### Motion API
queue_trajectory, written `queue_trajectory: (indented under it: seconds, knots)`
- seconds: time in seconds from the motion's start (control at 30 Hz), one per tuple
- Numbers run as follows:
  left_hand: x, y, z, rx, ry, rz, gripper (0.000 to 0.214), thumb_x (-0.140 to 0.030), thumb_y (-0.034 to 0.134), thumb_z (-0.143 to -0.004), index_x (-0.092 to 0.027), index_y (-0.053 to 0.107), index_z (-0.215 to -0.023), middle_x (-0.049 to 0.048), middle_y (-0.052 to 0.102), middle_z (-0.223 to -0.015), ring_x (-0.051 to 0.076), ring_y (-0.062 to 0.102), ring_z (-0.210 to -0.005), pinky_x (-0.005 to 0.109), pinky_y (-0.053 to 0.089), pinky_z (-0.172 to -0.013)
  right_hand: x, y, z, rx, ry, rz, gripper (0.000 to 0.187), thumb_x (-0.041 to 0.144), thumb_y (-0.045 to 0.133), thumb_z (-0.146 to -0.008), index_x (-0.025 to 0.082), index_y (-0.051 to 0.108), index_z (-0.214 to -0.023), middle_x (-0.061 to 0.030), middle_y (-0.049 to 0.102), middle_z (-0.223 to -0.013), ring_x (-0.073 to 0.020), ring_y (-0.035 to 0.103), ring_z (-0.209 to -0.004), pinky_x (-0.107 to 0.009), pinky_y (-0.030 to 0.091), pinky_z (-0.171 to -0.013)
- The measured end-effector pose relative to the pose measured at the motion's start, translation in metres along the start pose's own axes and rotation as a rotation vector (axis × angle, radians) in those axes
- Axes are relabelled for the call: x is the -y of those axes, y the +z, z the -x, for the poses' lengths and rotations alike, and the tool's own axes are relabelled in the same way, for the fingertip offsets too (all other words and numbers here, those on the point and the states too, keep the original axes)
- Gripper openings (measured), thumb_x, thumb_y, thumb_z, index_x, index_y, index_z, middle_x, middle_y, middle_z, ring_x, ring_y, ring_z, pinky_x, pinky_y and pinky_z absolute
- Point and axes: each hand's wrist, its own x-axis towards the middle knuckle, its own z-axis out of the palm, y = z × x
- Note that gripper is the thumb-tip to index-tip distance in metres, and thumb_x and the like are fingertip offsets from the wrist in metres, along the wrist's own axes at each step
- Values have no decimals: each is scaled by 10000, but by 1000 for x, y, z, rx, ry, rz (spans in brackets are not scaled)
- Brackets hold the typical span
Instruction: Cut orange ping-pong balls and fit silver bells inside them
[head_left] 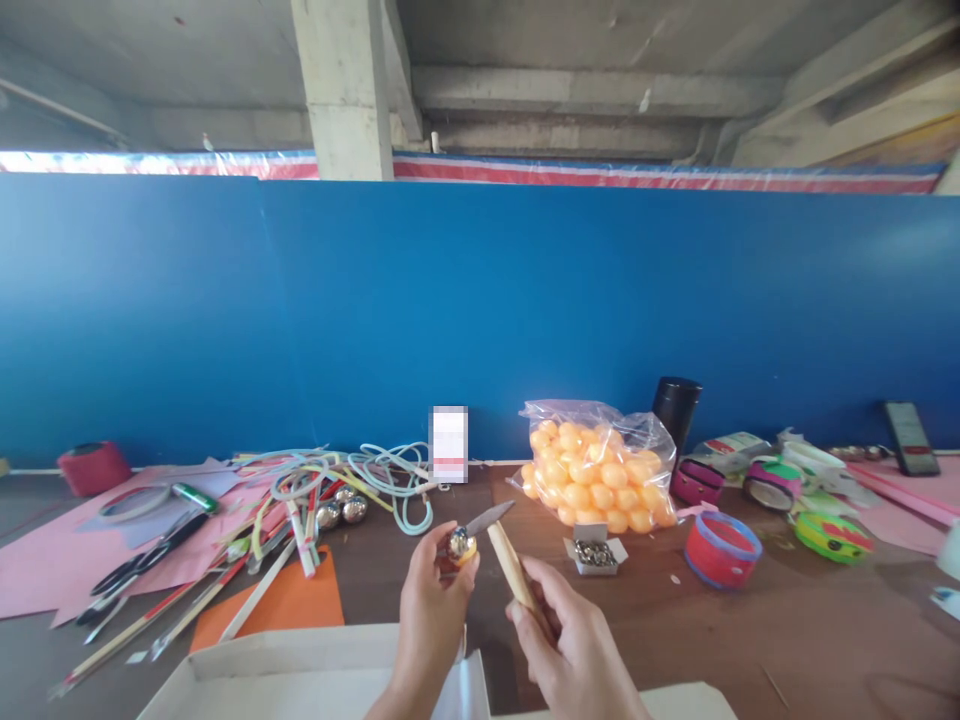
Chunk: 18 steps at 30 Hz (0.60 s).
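My left hand (429, 610) is closed round a small round object (461, 546), shiny silver with yellow showing on it, held up in the fingertips. My right hand (571, 640) grips the pale wooden handle of a knife (504, 550). Its short grey blade points up and left, with the tip just above the small round object. Both hands are over the brown table (750, 640), above white cardboard boxes (300, 680) at the near edge.
A clear bag of orange balls (592, 475) stands behind, with a small box of metal bits (595, 552) in front of it. Scissors (146, 560), sticks, cords and silver balls (341, 510) lie left on pink and orange paper. Tape rolls (721, 550), a black cylinder (676, 410) and a phone (910, 438) are right.
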Motion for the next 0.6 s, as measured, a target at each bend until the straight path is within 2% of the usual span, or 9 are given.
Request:
queue_trajectory:
  seconds: [0.2, 0.47, 0.6]
  knots:
    - [-7, 0, 0, 54, -103, 174, 472, -345, 695, -653, -201, 541, -1075, 52, 674, -923, 190, 662, -776, 305, 548, -645, 3, -3, 0, 6, 71, -74, 318, 360, 470, -841, 188, 558, -1094, 5, 613, -629, -97, 505, -377, -162, 403, -334]
    - [-8, 2, 1, 47, -91, 167, 470, -353, 696, -662, -193, 530, -1071, 54, 655, -917, 169, 644, -752, 295, 542, -653, 1, -1, 1, 77, 37, -23, 331, 311, 463, -833, 183, 550, -1126, 33, 550, -539, -115, 495, -394, -190, 447, -397]
    - [-4, 2, 0, 52, -81, 138, 470, -355, 692, -669, -202, 529, -1083, 61, 656, -956, 176, 648, -775, 297, 536, -674, 0, -1, 1, 53, 29, -8, 332, 325, 461, -834, 181, 559, -1117, 19, 576, -559, -122, 516, -419, -203, 477, -444]
